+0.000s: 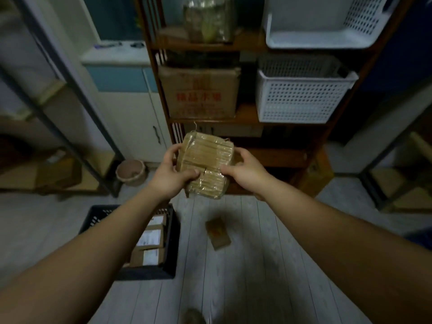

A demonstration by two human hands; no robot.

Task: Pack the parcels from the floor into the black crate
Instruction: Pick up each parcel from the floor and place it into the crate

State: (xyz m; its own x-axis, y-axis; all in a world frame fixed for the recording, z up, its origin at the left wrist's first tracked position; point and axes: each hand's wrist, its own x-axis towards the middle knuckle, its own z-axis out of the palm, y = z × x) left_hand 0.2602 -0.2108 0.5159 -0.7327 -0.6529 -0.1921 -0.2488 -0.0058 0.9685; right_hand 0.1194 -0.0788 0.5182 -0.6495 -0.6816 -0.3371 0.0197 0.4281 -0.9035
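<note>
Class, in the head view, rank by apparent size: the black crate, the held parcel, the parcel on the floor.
1. Black crate
2. Held parcel, though nearness to the camera enlarges it
3. Floor parcel

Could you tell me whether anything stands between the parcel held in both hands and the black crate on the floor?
Nothing visible does. The taped parcel is held in the air by the left hand and right hand; the black crate sits open-topped below and left, partly filled.

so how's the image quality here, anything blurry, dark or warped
Head view: dim overall, with edges bowed by the wide-angle lens; the taped parcel, held in the left hand and right hand, is the sharpest and shows tape glare; the parcel on the floor and black crate look soft.
</note>
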